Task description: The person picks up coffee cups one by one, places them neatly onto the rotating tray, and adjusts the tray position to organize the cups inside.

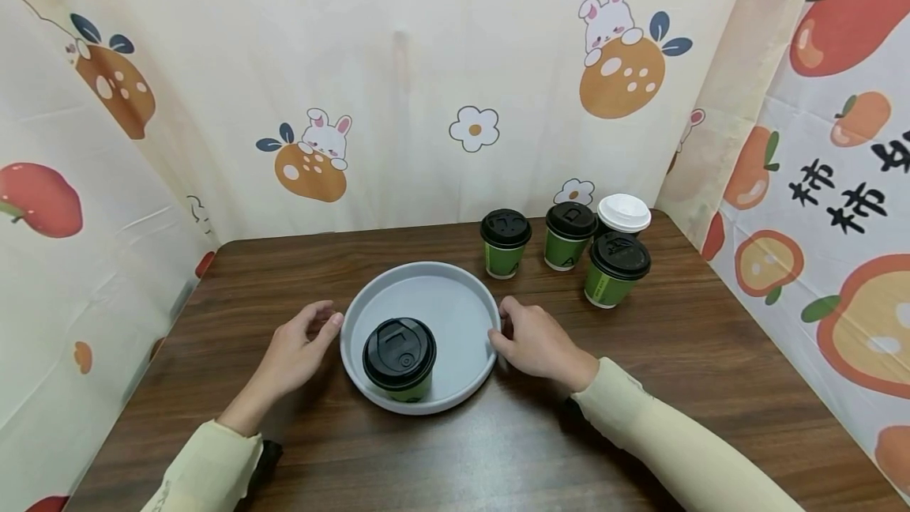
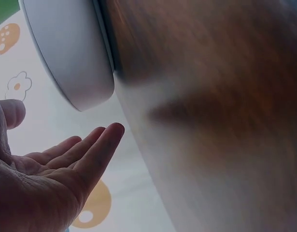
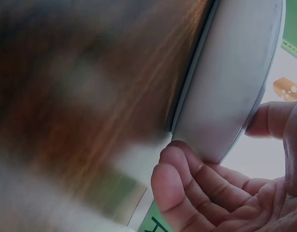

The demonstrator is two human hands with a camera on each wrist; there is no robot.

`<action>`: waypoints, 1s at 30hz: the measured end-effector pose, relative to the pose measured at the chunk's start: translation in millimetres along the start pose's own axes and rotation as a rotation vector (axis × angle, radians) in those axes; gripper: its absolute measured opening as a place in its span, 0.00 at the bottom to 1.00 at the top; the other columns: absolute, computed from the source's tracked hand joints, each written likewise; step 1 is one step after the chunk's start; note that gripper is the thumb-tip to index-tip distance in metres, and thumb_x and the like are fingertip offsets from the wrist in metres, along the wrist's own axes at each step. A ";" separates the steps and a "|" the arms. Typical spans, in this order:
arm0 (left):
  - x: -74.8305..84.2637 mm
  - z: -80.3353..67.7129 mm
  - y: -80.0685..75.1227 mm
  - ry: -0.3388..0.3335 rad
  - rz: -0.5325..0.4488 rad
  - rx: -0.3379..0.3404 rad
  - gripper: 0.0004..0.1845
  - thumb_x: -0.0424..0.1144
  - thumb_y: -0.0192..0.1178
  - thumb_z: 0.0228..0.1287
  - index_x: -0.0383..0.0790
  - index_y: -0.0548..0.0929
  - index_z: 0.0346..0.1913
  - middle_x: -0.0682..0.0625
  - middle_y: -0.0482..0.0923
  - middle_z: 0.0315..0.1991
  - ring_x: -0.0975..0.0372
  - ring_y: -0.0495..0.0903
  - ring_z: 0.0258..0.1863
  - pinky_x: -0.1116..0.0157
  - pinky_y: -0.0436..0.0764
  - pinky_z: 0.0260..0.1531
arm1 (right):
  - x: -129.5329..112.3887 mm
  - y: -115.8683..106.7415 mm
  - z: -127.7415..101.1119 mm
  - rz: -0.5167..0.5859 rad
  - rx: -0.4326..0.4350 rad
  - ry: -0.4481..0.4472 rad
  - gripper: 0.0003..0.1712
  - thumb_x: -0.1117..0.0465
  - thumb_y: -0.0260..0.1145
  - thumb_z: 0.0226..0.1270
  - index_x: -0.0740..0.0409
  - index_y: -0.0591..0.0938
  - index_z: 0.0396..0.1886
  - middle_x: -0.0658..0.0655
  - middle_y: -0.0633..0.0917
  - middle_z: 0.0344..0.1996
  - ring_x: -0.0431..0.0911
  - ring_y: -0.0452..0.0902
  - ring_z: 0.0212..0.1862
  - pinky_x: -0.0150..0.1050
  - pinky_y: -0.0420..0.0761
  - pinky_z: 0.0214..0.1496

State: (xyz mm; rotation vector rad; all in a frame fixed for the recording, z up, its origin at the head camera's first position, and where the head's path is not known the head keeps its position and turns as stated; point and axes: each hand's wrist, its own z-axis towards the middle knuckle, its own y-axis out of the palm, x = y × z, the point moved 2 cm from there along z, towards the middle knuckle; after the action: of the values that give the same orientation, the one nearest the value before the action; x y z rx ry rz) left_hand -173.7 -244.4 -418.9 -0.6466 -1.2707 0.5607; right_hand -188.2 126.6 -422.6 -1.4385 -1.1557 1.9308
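Flanking the round grey tray (image 1: 455, 299) at the middle of the wooden surface (image 1: 711, 354), both hands sit at its rim, L and R. Left hand (image 1: 302, 346) is beside the tray's left edge w/ fingers relaxed and loosely spread; the left wrist view shows the palm open and fingertips (image 2: 107, 137) just short of the rim (image 2: 76, 72), gripping nothing. Right hand (image 1: 536, 342) is on the right edge: in the right wrist view its fingers (image 3: 179, 166) curl under the rim while the thumb sits above, so it pinches the tray.

One green paper cup w/ black lid (image 1: 400, 358) stands upright inside the tray, toward the near-left part. Three more black-lidded green cups (image 1: 506, 242) (image 1: 569, 234) (image 1: 615, 267) and a white-lidded cup (image 1: 623, 214) stand in a cluster on the surface behind and right of the tray, apart from it.

Handling, as a judgement: tray looks stiff, smooth, prob. plastic, so fairly light but slick; rim is low, so the cup could slide or tip if the tray tilts. Can't tell if the cup is full. The off-centre load likely makes the near-left side heavier. Best hold is opposite sides of the rim, fingers under and thumbs on top, kept level.
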 end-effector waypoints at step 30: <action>-1.7 12.0 5.7 -0.092 -0.019 -0.055 0.31 0.54 0.48 0.82 0.29 0.73 0.69 0.33 0.79 0.60 0.42 0.79 0.59 0.43 0.75 0.60 | -9.2 5.7 -13.2 -0.139 0.039 0.034 0.14 0.48 0.69 0.66 0.52 0.78 0.37 0.45 0.74 0.17 0.42 0.69 0.20 0.40 0.69 0.23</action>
State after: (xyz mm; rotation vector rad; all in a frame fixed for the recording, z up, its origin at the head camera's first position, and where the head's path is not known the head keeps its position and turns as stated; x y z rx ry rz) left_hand -186.0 -240.1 -422.1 -0.6600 -1.3815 0.5469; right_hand -172.2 121.0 -423.7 -1.3290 -1.1643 1.8170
